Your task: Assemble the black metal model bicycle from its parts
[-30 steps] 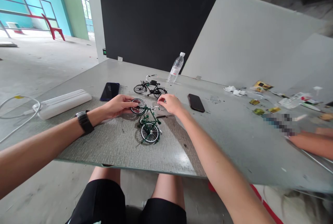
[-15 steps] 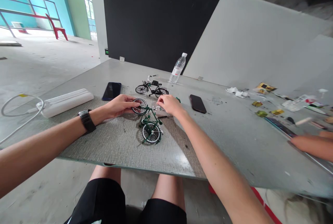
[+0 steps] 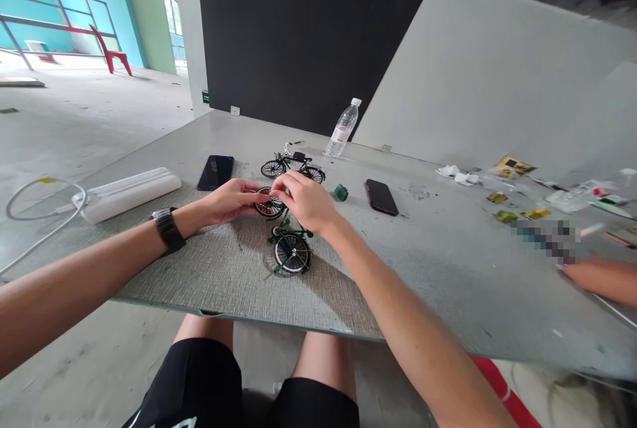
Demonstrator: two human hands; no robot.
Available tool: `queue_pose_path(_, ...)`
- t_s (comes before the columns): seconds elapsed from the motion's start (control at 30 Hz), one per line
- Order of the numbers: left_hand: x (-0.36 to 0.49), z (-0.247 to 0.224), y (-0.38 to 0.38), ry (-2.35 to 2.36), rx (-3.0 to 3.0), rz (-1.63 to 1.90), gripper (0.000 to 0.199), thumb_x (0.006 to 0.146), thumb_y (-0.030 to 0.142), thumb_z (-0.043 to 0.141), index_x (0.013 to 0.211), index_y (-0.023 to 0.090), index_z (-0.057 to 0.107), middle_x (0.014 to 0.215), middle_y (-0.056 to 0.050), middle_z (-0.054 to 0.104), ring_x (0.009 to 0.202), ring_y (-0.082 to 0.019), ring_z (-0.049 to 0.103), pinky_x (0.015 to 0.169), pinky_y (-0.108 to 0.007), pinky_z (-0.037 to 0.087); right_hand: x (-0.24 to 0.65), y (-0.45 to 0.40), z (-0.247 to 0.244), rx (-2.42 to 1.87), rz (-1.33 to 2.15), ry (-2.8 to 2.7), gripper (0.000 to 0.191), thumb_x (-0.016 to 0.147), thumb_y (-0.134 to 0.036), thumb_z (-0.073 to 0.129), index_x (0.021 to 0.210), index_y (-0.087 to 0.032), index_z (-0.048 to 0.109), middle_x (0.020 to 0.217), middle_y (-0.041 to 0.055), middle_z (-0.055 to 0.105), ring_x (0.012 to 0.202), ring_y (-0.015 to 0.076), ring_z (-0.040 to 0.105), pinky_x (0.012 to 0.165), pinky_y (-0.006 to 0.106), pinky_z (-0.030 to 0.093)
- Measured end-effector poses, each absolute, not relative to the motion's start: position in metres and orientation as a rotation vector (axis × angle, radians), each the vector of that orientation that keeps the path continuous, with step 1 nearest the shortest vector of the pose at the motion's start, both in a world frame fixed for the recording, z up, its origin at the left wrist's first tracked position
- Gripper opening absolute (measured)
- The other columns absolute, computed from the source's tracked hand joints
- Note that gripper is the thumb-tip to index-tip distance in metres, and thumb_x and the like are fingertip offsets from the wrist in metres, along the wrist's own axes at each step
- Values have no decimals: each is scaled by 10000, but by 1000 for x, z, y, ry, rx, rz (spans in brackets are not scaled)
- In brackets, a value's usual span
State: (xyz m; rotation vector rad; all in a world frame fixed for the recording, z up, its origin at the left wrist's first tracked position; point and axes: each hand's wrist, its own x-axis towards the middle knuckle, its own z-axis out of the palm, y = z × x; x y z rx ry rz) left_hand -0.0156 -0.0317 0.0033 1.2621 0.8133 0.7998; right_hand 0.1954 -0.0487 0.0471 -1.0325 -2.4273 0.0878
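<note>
A green model bicycle (image 3: 292, 252) lies tilted on the table in front of me, one wheel nearer me and the other farther off. My left hand (image 3: 236, 199) pinches the far wheel at its left rim. Over that same wheel and the front of the frame is my right hand (image 3: 303, 199), its thumb and fingertips pressed together; whatever they hold is hidden. My right hand covers the handlebar area. Just beyond stands a black model bicycle (image 3: 293, 168). A small green piece (image 3: 341, 192) rests right of my right hand.
A dark phone (image 3: 215, 172) and a white power strip-like block (image 3: 130, 194) with a cable lie left. Another phone (image 3: 381, 197) lies right, and a water bottle (image 3: 343, 129) stands behind. At far right are scattered small parts and another person's arm (image 3: 604, 281).
My right hand has moved left from the handlebar side onto the far wheel, uncovering the small green piece. My left hand stays on the wheel.
</note>
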Motion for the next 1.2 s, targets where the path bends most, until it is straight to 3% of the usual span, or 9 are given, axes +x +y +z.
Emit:
queue_pose_path(0.43, -15, 8, -35, 809, 1301, 797, 146, 828, 278, 751, 924, 169, 761, 966, -48, 750, 928, -151, 680, 881, -270, 552, 190, -50, 41, -1085, 22, -2519, 149, 1016, -309, 507, 978, -218, 618, 1026, 40, 658, 849, 167, 582, 720, 308, 393)
queue_pose_path(1.2, -16, 6, -35, 801, 1277, 808, 139, 831, 268, 741, 923, 168, 768, 944, -48, 749, 893, -143, 686, 865, -249, 556, 187, -52, 41, -1147, -77, -2527, 187, 1018, -355, 511, 956, -207, 607, 1000, 46, 668, 779, 161, 577, 662, 304, 376)
